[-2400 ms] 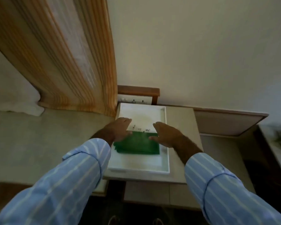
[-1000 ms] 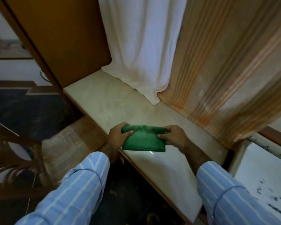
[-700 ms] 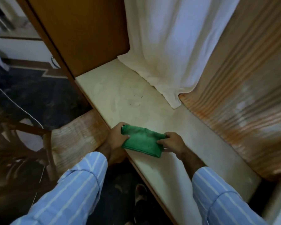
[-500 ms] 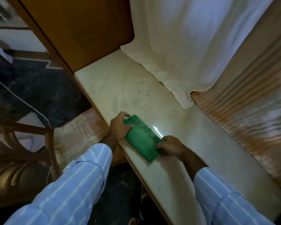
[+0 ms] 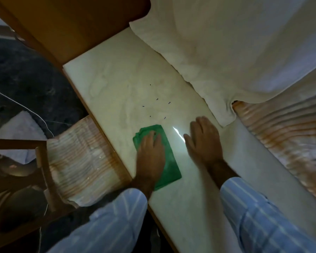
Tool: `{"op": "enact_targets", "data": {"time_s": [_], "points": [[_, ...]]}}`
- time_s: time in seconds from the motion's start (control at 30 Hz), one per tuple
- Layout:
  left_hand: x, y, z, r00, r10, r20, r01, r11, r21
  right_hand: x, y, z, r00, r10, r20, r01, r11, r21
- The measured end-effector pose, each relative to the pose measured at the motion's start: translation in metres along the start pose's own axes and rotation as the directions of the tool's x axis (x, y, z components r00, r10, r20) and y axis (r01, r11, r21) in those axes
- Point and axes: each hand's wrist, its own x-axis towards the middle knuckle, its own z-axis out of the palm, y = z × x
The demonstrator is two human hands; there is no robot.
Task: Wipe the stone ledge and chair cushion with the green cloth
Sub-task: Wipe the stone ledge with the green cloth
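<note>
Head view, looking down on a pale stone ledge (image 5: 171, 207) that runs diagonally from upper left to lower right. A folded green cloth (image 5: 169, 159) is laid flat on the ledge, near its front edge, with its long side roughly parallel to that edge. The left hand (image 5: 150, 154) is pressed palm down on the cloth, fingers extended and spread rather than curled; nothing is gripped, and the cloth is merely held against the stone. The right hand (image 5: 203, 141) is laid flat on the bare ledge just beside the cloth, fingers extended, with nothing held. Between the 2 hands a narrow bright streak of light (image 5: 178, 133) is seen on the stone. Several small dark specks (image 5: 157, 99) are scattered on the ledge beyond the cloth. A white curtain (image 5: 226, 42) is draped onto the rear of the ledge, and an orange-striped curtain (image 5: 285, 139) lies to its right. The chair cushion (image 5: 82, 161), striped in orange and white, sits below the front edge of the ledge to the left, with the wooden chair frame (image 5: 42, 161) beside it. Both forearms are covered by light blue striped sleeves (image 5: 259, 220). A brown wooden panel (image 5: 71, 24) closes the far left end of the ledge.
</note>
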Motion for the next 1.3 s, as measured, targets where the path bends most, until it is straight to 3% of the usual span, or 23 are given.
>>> {"op": "enact_targets", "data": {"time_s": [0.17,0.3,0.53,0.7,0.77,0.83,0.93,1.07,1.13,1.23,1.3], "points": [[0.003,-0.002,0.007,0.991,0.011,0.136,-0.013,1.0,0.015,0.012,0.02,0.014,0.995,-0.093,0.042,0.096,0.993,-0.074],[0.068,-0.034,0.0,0.992,0.07,0.109,-0.075,0.996,0.044,0.014,0.019,0.012,0.997,-0.076,0.033,0.078,0.993,-0.086],[0.204,-0.099,-0.017,0.999,0.035,0.019,-0.037,0.995,0.096,0.015,0.02,0.016,0.998,-0.05,0.041,0.053,0.994,-0.094],[0.234,-0.087,-0.014,1.0,-0.016,-0.011,0.017,0.99,0.138,0.016,0.02,0.017,0.999,-0.045,0.021,0.047,0.993,-0.108],[0.211,-0.066,-0.01,0.998,0.058,0.02,-0.061,0.988,0.145,0.016,0.019,0.016,0.999,-0.043,0.03,0.046,0.993,-0.11],[0.169,-0.044,-0.004,0.967,0.241,0.077,-0.25,0.957,0.146,0.016,0.019,0.014,0.998,-0.039,0.047,0.044,0.992,-0.116],[0.101,-0.03,0.001,0.836,0.516,0.187,-0.539,0.837,0.095,0.016,0.018,0.012,0.997,-0.035,0.063,0.043,0.991,-0.128],[0.089,-0.053,-0.007,0.708,0.676,0.204,-0.695,0.718,0.029,0.016,0.019,0.013,0.998,-0.032,0.057,0.039,0.992,-0.124],[0.119,-0.065,-0.008,0.756,0.636,0.153,-0.65,0.757,0.066,0.016,0.019,0.014,0.999,-0.037,0.034,0.041,0.992,-0.121],[0.18,-0.079,-0.013,0.887,0.457,0.071,-0.462,0.882,0.097,0.016,0.018,0.015,0.999,-0.039,0.018,0.042,0.989,-0.139],[0.217,-0.084,-0.02,0.929,0.369,0.042,-0.371,0.924,0.096,0.015,0.018,0.015,0.999,-0.04,0.015,0.041,0.989,-0.142]]}}
